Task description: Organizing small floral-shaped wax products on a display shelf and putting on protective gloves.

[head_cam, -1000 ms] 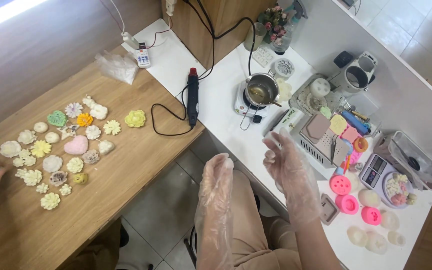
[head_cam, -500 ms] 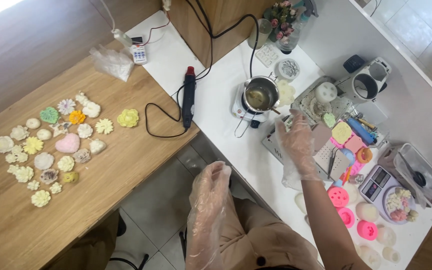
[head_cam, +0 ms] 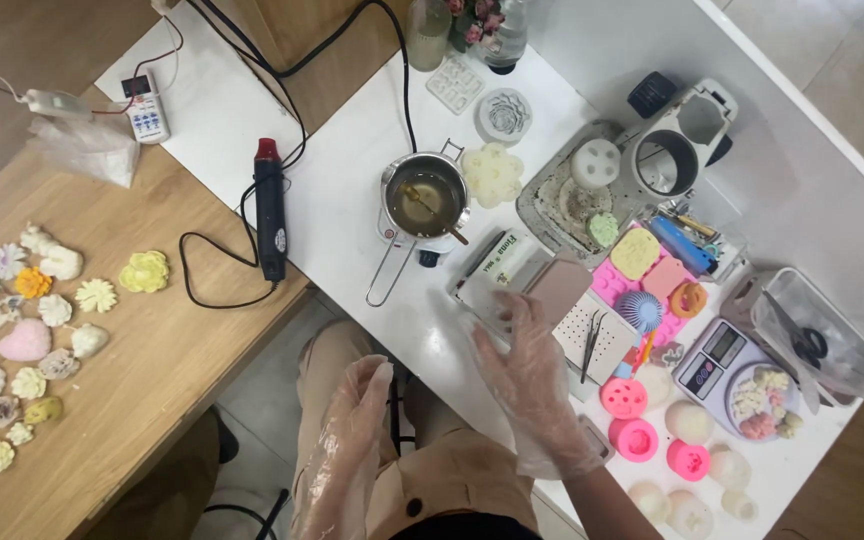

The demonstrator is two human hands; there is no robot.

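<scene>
on the far left, wax flowers (head_cam: pixel 22 340) and a pink heart (head_cam: pixel 24 340) lie spread on the wooden surface (head_cam: pixel 152 370). a black heat gun (head_cam: pixel 270 210) rests at the join with the white surface (head_cam: pixel 352 200). the left hand (head_cam: pixel 352 440), in a clear plastic glove, hangs low over the person's lap with fingers loosely open, holding nothing. further right, a small steel pot (head_cam: pixel 424 200) of amber liquid sits on a white warmer. the right hand (head_cam: pixel 522 370), also gloved, reaches forward from the near edge, fingers spread and flat, fingertips touching the white perforated tray (head_cam: pixel 592 345), which holds tweezers (head_cam: pixel 590 345). right of it stand pink silicone moulds (head_cam: pixel 637 420) and a scale (head_cam: pixel 717 350) carrying a dish of small flowers (head_cam: pixel 762 395).
</scene>
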